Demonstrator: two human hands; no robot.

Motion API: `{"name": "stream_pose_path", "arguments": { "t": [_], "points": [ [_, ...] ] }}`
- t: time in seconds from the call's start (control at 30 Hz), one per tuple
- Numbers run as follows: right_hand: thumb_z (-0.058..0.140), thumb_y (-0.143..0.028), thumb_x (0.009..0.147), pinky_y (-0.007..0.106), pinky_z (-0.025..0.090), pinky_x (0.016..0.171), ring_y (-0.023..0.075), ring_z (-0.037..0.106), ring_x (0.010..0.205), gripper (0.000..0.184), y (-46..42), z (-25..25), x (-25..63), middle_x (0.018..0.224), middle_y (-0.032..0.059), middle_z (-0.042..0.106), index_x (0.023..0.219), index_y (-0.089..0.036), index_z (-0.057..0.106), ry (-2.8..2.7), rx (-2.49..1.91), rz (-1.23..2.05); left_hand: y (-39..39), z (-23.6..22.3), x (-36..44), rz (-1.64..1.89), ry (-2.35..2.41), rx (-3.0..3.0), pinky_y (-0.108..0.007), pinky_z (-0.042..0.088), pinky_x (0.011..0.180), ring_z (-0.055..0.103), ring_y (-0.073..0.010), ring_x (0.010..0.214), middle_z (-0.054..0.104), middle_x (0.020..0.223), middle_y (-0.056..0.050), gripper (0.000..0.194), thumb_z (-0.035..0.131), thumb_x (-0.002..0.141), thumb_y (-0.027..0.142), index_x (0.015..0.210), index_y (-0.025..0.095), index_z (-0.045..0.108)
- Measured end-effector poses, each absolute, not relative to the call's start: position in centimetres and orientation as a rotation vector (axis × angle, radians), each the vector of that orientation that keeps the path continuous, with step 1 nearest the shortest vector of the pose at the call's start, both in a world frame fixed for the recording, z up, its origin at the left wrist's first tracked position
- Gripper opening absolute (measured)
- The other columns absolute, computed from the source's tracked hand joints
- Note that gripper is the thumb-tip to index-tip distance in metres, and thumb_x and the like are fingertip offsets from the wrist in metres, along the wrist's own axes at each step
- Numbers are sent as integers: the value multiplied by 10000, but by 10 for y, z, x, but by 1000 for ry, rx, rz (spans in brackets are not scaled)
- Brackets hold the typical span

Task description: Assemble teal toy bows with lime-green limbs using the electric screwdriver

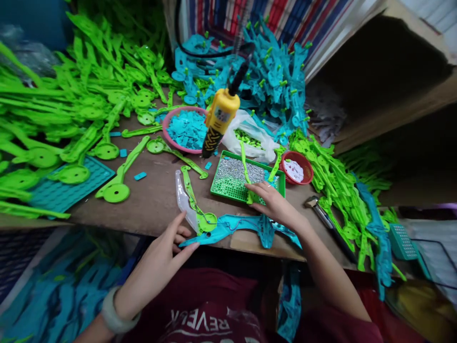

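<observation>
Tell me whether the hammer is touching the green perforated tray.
Apart. The head view shows brown tabletop between the tray's right edge and the head of the hammer.

Lime green fills the pile of plastic parts (89, 81) at the upper left of the frame, while the heap of clips (274, 90) at upper centre is turquoise, dotted with lime. Behind it I see a cloth (287, 19) striped red, white and navy. The screwdriver (224, 107) near the centre is yellow, with black zigzags lower down. Around it sit a pink bowl (167, 127) of turquoise chips (187, 129), a green tray (228, 191) of silvery screws (230, 169) and a red basket (307, 177) of white pieces (293, 170). Lower centre, the long part (228, 227) is turquoise; the shirt (214, 290) is maroon, white-lettered.
</observation>
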State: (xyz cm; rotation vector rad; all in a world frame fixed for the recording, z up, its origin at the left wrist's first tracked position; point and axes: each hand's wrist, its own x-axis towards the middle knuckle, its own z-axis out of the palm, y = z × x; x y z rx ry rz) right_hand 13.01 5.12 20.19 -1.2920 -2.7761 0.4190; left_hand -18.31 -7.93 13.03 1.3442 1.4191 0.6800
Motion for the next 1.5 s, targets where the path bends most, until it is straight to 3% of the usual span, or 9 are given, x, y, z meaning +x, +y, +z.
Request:
{"name": "stream_pose_path", "arguments": {
  "t": [0.17, 0.3, 0.47, 0.67, 0.77, 0.9, 0.97, 1.17, 1.5],
  "points": [
    [590, -219, 933, 477, 538, 897, 291, 585, 1099, 515, 32, 209, 113, 1178, 137, 642, 1417, -190, 415, -2640, -1183, 248, -85, 123, -174, 771, 1370, 1322, -364, 564, 854, 668, -181, 912, 639, 1072, -30, 651, 513, 942, 433, 1521, 284, 256],
    [598, -221, 926, 458, 534, 916, 264, 586, 1073, 491, 5, 218, 76, 1182, 146, 651, 1388, -156, 447, -2652, -969, 333, -85, 120, -170, 861, 1413, 1352, -346, 556, 843, 660, -176, 895, 670, 998, -15, 631, 501, 955, 413, 1522, 249, 279],
    [597, -211, 928, 429, 542, 941, 262, 581, 1104, 330, -24, 209, 37, 1238, 184, 635, 1238, -100, 572, -2810, -812, 453, -91, 116, -162, 926, 1378, 1340, -325, 560, 813, 658, -162, 836, 668, 923, 9, 598, 503, 954, 343, 1512, 253, 308],
    [622, -135, 897, 462, 557, 861, 285, 567, 1092, 336, -10, 189, 37, 1244, 198, 617, 1228, -126, 569, -2688, -890, 222, -98, 117, -153, 956, 1375, 1315, -345, 575, 792, 668, -175, 818, 656, 913, -3, 659, 508, 960, 348, 1538, 238, 212],
    [629, -93, 873, 480, 551, 867, 317, 551, 1143, 361, -4, 182, 43, 1256, 214, 604, 1227, -125, 567, -2665, -914, 85, -96, 128, -159, 876, 1563, 1469, -423, 576, 802, 667, -240, 934, 635, 1058, -69, 603, 475, 975, 460, 1508, 251, 285],
    [627, -85, 859, 467, 552, 856, 315, 558, 1166, 467, -11, 175, 50, 1250, 214, 589, 1308, -143, 512, -2625, -859, 32, -72, 139, -178, 950, 1726, 1570, -467, 529, 942, 569, -295, 1201, 513, 1359, -131, 530, 434, 986, 506, 1449, 253, 378],
    [624, -92, 857, 468, 547, 845, 297, 575, 1125, 502, -13, 171, 53, 1226, 194, 586, 1333, -174, 487, -2558, -890, 81, -49, 137, -188, 1016, 1709, 1550, -441, 527, 944, 586, -269, 1158, 506, 1360, -129, 530, 446, 985, 486, 1449, 240, 372],
    [574, -128, 900, 470, 535, 879, 275, 568, 1087, 502, -8, 159, 57, 1210, 184, 575, 1383, -173, 446, -2598, -965, 365, 4, 118, -195, 1019, 1579, 1549, -390, 540, 851, 625, -205, 926, 602, 1113, -77, 487, 523, 952, 378, 1404, 215, 446],
    [555, -140, 912, 440, 538, 905, 263, 556, 1097, 479, -7, 154, 60, 1248, 184, 568, 1383, -155, 472, -2587, -942, 484, 2, 115, -190, 935, 1510, 1501, -318, 549, 695, 629, -165, 754, 600, 960, -36, 511, 536, 921, 447, 1373, 208, 527]
  ]
}}
